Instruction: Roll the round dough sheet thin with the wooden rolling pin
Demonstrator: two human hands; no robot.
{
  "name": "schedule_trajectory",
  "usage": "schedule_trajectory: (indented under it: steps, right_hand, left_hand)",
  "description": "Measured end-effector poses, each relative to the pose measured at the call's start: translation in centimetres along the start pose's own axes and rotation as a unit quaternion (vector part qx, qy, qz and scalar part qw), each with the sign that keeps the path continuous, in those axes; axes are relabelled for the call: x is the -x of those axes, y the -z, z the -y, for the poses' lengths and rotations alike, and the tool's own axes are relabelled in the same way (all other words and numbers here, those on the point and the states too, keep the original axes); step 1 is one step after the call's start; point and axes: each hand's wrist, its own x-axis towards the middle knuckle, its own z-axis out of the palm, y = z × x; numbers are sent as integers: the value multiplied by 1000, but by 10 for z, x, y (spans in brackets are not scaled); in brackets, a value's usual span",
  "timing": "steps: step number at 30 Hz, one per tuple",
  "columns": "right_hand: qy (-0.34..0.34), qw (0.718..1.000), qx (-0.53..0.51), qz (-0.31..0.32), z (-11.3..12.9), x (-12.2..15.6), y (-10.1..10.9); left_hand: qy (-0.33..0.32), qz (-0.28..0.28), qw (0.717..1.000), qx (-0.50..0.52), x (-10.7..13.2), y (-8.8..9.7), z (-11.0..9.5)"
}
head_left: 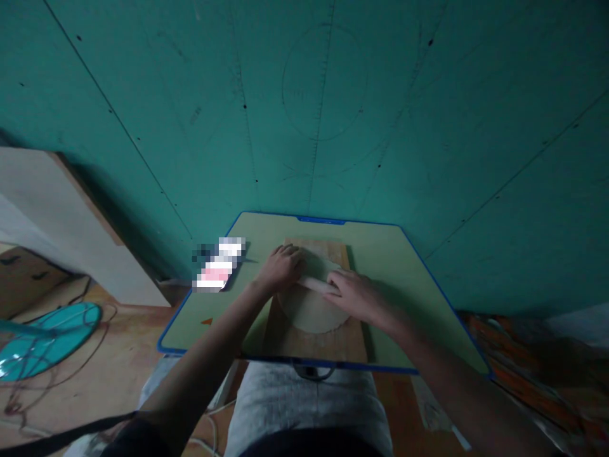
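Fingers of both hands are closed on a pale rolling pin point(318, 285): the left hand point(284, 265) is curled over its left end, the right hand point(353, 293) around its right end, with only a short middle stretch bare between them. The pin lies slantwise across a sheet of dough point(309, 312) on a wooden board point(285, 346), roughly midway between the left and right edges of the table point(428, 311).

The dough is already spread into a broad, roughly round sheet that looks thin and fairly smooth. Going by that, much of the flattening seems done; whether more is left cannot be told, as its thickness does not show and the hands hide part of its rim.

The sheet takes up nearly the board's width, so little bare wood is left at its sides; more shows at the near end, which comes close to the table's near edge. The widest side room is toward the table's right edge. On the left, a pixelated bright object point(221, 266) sits at the table's edge.
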Motion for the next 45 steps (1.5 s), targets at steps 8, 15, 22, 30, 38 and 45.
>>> schedule_trajectory:
  steps: [8,15,22,30,38,45]
  right_hand:
    - [-51,997,18,-58,-24,-44,-22]
    - [13,997,29,-71,23,13,-42]
    - [5,999,12,-43,19,5,-35]
    - [2,997,22,-72,63,48,-51]
    - [-7,998,13,-64,57,38,-42]
    - [-2,995,8,-99,95,70,-66]
  left_hand:
    - [51,8,998,-34,-11,-9,0]
    - [71,-25,997,-21,78,2,-27]
    - [52,17,998,-10,68,8,-19]
    - [35,-13,999,22,122,15,-25]
    - [35,14,999,20,94,12,-19]
    - [45,-31,998,30,138,16,-29]
